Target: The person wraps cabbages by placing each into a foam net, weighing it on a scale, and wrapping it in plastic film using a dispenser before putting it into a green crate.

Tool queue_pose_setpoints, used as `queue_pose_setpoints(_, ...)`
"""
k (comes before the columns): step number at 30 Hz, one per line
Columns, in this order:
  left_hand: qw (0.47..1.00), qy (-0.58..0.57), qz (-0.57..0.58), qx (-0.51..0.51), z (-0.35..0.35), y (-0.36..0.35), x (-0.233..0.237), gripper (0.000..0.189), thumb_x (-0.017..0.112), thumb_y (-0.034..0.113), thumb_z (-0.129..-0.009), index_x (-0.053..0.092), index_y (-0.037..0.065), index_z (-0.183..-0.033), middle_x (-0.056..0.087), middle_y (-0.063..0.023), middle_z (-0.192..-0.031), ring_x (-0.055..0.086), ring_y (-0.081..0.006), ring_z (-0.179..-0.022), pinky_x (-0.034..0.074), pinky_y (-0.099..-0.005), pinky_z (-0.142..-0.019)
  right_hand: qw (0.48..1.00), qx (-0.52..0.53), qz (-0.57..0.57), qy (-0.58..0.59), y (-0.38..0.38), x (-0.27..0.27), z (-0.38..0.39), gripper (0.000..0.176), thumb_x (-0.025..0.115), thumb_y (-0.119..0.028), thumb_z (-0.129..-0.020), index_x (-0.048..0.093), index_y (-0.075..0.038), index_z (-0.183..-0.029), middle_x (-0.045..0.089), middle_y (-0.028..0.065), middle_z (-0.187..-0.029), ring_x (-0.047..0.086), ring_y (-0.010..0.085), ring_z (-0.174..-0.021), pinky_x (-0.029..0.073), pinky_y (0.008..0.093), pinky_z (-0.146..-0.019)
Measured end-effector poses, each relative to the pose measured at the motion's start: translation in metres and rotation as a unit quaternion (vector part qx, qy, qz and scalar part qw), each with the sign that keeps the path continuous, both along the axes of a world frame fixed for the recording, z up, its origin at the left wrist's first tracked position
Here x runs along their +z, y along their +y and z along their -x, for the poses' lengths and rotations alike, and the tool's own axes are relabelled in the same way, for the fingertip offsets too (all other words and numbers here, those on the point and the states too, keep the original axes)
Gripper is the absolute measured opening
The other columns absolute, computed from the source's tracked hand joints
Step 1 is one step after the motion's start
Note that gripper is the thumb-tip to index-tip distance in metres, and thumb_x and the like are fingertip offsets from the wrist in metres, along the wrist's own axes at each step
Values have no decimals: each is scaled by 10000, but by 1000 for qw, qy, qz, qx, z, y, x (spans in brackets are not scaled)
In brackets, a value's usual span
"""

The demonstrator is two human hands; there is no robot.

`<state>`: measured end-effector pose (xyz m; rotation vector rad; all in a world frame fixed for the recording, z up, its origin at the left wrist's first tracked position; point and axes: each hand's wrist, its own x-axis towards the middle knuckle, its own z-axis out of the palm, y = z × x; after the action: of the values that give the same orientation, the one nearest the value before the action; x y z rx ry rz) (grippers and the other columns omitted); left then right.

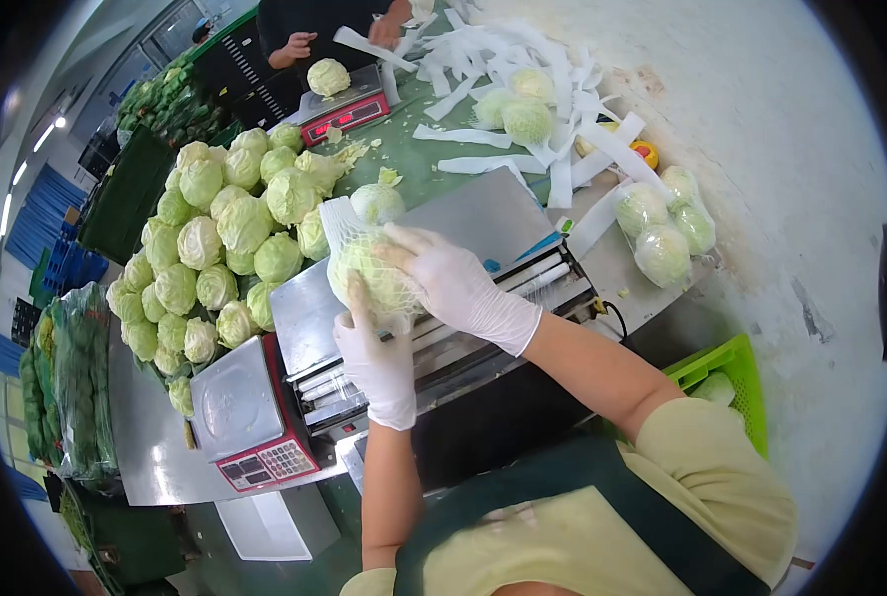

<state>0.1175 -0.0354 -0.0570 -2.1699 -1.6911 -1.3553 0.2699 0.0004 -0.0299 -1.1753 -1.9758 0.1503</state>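
Between my two gloved hands is a pale green cabbage [362, 260] in a white foam net sleeve, whose loose end [338, 217] sticks up at the far left. My left hand [374, 363] grips it from below, fingers pressed to its near side. My right hand [448, 278] is curled against its right side. The cabbage is over a metal wrapping machine [463, 221] with rollers along its near edge. Just behind it, another cabbage [377, 204] rests near the machine's far left edge.
A heap of bare cabbages [235, 223] lies on the left, behind a red-edged scale [240, 402]. Foam net sleeves [498, 50] are strewn at the back. Film-wrapped cabbages [662, 233] sit at right. Across the table, a co-worker's hand [296, 48] is near another scale [344, 117]. A green crate [746, 382] stands low right.
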Motion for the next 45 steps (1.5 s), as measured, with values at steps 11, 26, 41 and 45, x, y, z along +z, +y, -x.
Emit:
queue_pose_setpoints(11,968,-231,92,-48,-3,1,4,794,737,-65,-714,441,79,-1436,522,-112,-1022,557,-252,-942,505,-368,-791,986,29,-116,-116,-34,-21,-22,380,673,-235,-843,647,-113,-1203,583,66,-1322,558,287,-1184,501,407,-909)
queue_pose_setpoints(26,917,-280,250,-137,65,15,51,442,587,121,-936,498,68,-1366,555,-137,-1328,535,-217,-1218,425,-365,-1028,924,105,305,207,27,-6,-47,626,619,-370,-944,404,-75,-1452,506,196,-1406,481,272,-1321,368,375,-1107)
queue_pose_setpoints(41,980,-15,50,-193,22,41,57,375,764,14,-742,701,93,-1103,582,-102,-1267,511,-286,-1228,403,-394,-1045,974,91,183,99,20,-7,-34,764,738,-332,-817,402,-57,-1446,443,207,-1434,418,343,-1341,338,411,-1130)
queue_pose_setpoints(45,984,26,-14,-173,22,41,51,226,745,-22,-725,687,70,-923,654,-77,-1037,592,-268,-1044,467,-367,-911,975,82,176,111,17,-8,-24,801,771,-303,-768,406,-56,-1438,439,204,-1428,401,349,-1347,330,415,-1135)
